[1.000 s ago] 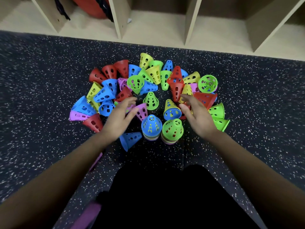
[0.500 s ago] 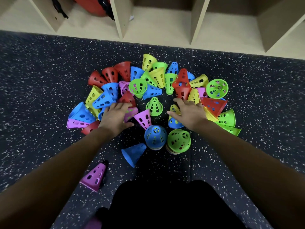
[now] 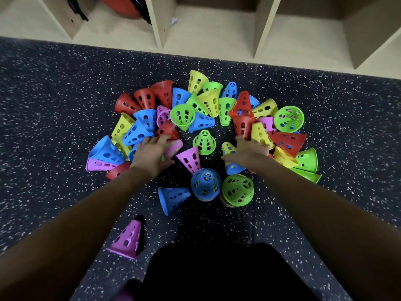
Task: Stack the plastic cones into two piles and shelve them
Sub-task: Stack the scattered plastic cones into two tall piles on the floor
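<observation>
L hand [image 3: 152, 153] is curling over a purple perforated plastic cone [image 3: 173, 146] lying on its side at the heap's near edge, fingers on top, thumb under; looks like a grasp. R hand [image 3: 247, 152] is lying spread over a yellow perforated plastic cone [image 3: 227, 147]; can't tell if it's gripping. The blue-topped stack [image 3: 206, 184] & green-topped stack [image 3: 237, 190] are standing just nearer the person. Cones are prob. light, stiff, thin-walled, a bit slick; best pinching the wide rim or hooking fingers thru holes. Wooden shelf cubbies [image 3: 208, 35] are sitting beyond.
</observation>
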